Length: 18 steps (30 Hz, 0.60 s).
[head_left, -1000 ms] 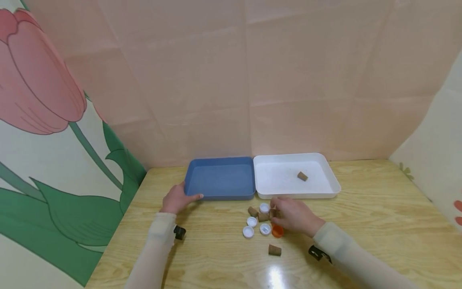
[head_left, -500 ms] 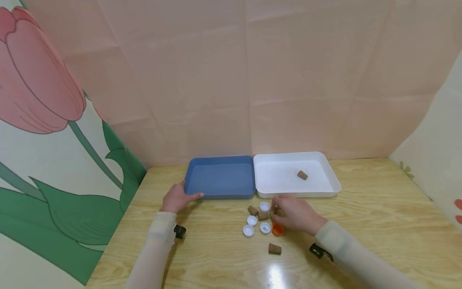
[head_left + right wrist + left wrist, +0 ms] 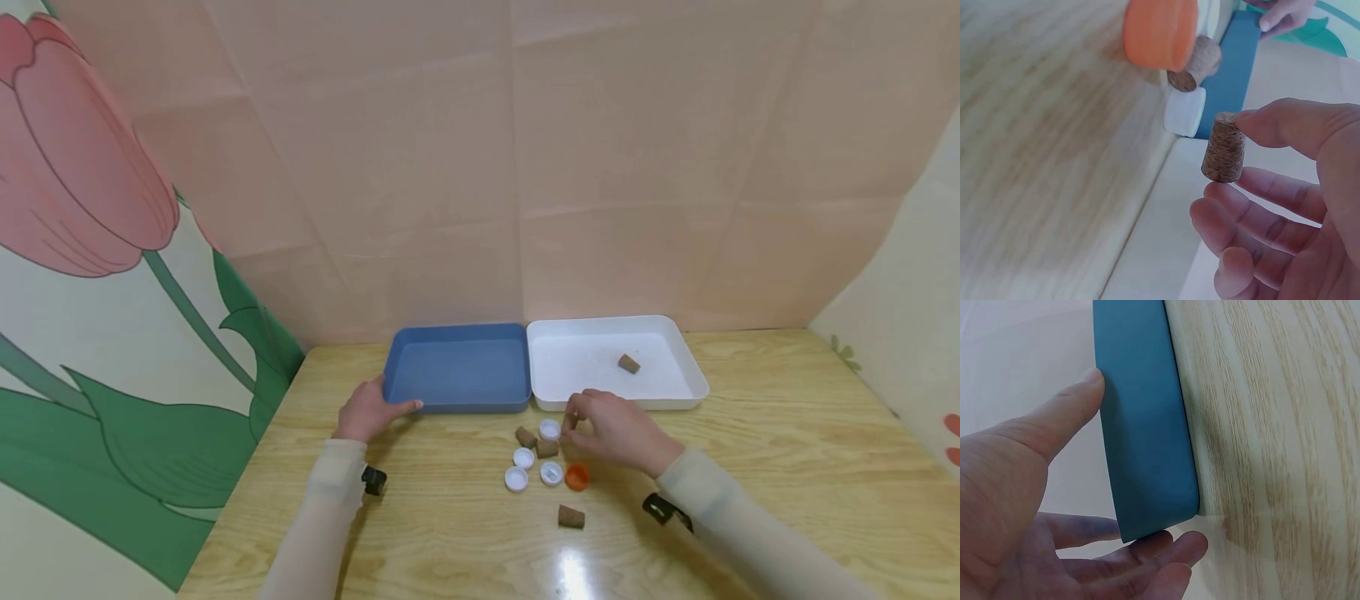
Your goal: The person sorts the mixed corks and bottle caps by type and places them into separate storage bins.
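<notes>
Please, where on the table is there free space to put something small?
Bare table lies to the right of the white tray, and between the left sleeve and the caps. The blue tray is also bare inside. It is crowded in front of where the trays meet: caps, corks and the right hand.

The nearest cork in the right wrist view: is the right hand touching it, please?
Touching: the right wrist view shows the right hand pinching the cork between thumb and fingertips.

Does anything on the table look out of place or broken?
Nothing looks broken. One tapered brown cork looks mildly stray: it lies alone on the wooden table, nearer the camera than the round white plastic caps and round orange plastic cap.
</notes>
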### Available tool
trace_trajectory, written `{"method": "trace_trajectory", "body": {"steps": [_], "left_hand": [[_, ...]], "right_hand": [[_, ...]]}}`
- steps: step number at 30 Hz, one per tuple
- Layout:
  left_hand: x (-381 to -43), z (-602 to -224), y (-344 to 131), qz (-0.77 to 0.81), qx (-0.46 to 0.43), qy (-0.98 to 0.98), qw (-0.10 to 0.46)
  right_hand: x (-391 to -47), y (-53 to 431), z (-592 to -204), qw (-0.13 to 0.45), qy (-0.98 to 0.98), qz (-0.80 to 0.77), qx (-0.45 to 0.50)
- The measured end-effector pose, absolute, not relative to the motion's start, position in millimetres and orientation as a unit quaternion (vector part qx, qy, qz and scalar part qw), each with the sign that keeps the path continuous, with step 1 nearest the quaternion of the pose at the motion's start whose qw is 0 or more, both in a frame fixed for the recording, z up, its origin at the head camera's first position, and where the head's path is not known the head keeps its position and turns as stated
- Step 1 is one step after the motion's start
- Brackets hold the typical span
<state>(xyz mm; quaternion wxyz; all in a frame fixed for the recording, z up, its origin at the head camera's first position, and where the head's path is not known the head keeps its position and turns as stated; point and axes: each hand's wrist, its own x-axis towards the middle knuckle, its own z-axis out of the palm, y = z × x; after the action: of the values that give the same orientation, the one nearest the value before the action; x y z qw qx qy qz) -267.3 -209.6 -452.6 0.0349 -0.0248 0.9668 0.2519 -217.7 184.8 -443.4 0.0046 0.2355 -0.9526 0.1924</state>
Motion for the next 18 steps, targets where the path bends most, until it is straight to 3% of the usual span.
{"method": "trace_trajectory", "body": {"steps": [18], "left_hand": [[-268,-453,-210,0.251,-0.025,0.967,0.037]], "right_hand": [[-242,202,-423,0.085,-0.953,0.174,0.235]]}}
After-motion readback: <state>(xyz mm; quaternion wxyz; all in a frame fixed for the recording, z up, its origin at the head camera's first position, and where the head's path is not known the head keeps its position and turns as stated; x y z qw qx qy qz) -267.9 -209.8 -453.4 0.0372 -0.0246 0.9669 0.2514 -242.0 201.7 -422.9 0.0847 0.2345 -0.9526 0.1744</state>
